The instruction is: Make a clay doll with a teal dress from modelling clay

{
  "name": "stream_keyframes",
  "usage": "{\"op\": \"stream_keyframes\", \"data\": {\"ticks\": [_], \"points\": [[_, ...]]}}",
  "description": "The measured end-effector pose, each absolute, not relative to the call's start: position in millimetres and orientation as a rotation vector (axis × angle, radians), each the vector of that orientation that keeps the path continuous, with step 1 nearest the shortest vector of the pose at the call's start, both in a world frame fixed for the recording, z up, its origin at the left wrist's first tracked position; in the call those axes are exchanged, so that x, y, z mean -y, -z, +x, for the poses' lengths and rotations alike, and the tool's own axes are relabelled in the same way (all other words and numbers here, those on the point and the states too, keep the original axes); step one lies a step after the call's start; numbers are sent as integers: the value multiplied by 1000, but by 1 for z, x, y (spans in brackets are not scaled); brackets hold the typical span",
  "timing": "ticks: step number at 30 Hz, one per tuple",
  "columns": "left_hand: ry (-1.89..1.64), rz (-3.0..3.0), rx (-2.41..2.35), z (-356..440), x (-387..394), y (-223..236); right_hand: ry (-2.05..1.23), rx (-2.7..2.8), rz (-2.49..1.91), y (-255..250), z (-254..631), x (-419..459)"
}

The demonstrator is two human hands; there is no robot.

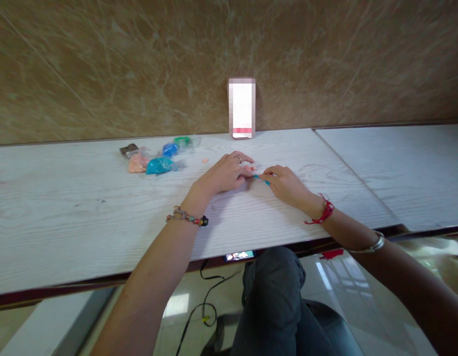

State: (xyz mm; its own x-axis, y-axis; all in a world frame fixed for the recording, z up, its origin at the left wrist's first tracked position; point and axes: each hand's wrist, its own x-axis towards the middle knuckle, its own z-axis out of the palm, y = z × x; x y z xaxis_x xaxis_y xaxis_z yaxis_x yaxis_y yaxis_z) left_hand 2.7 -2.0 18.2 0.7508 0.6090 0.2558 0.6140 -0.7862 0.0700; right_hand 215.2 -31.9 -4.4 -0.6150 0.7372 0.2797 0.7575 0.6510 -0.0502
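Observation:
My left hand (229,171) rests over the white tabletop, its fingers curled around a lump of peach clay (248,168). A ring and a beaded bracelet are on this hand and wrist. Close to its fingertips, my right hand (286,186) pinches a thin blue stick (267,182), whose tip meets or nearly meets the left fingers. Whether the stick is a tool or rolled clay I cannot tell. A small flat peach piece (205,160) lies on the table, left of and beyond my left hand.
Clear bags of peach clay (138,162), light blue clay (160,165), dark blue clay (170,150), green clay (182,141) and something brown (128,150) lie at the back left. A lit phone (242,108) leans on the wall. Another screen (239,255) shows below the table edge.

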Motion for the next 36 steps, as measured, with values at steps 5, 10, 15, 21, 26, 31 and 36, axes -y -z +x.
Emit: {"op": "stream_keyframes", "data": {"ticks": [5,10,15,21,26,31,36], "points": [[438,-2906,1030,3,1,-18,99,2622,-1219,4,216,33],[453,-2933,1059,8,3,-18,75,2661,-1239,1,215,32],[343,-2952,1024,13,6,-18,42,2656,-1246,2,215,34],[356,-2971,1028,12,4,-17,-64,2514,-1223,14,222,31],[335,-2953,1008,12,3,-16,-4,2503,-1215,15,228,35],[389,-2946,1026,13,5,-18,145,2588,-1205,8,228,41],[442,-2941,1015,14,5,-17,-13,2529,-1236,11,227,37]]}}
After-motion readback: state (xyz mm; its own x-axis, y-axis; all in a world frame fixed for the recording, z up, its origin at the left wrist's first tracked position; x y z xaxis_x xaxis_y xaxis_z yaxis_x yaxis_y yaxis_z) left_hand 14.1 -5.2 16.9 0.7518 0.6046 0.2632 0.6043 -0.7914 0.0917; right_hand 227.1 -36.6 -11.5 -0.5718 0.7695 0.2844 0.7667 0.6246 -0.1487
